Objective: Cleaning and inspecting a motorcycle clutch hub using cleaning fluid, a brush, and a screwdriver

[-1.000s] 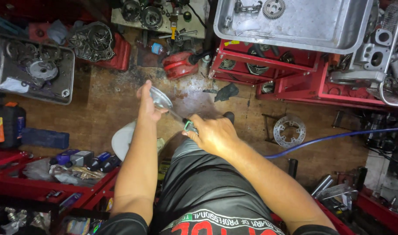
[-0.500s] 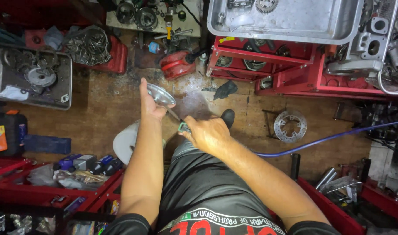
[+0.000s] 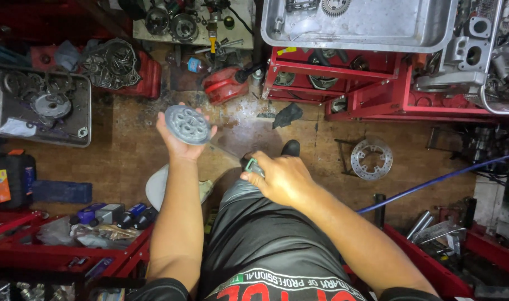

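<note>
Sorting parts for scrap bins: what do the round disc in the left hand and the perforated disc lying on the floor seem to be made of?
The round plate in the left hand looks like cast metal, perhaps aluminium: dull grey matte surface with raised bosses. The brake disc on the floor looks like steel: thin, flat, brighter silvery sheen, with cut-out holes. Neither alloy can be confirmed by look alone.

The left hand (image 3: 179, 142) holds up a round grey metal plate with holes (image 3: 187, 124). Right of it, the right hand (image 3: 281, 179) grips a green-handled tool (image 3: 254, 166) over the brown floor (image 3: 126, 150).

Stained brown floor (image 3: 126, 161); red shelving (image 3: 343, 83); steel tray (image 3: 366, 28)
</note>
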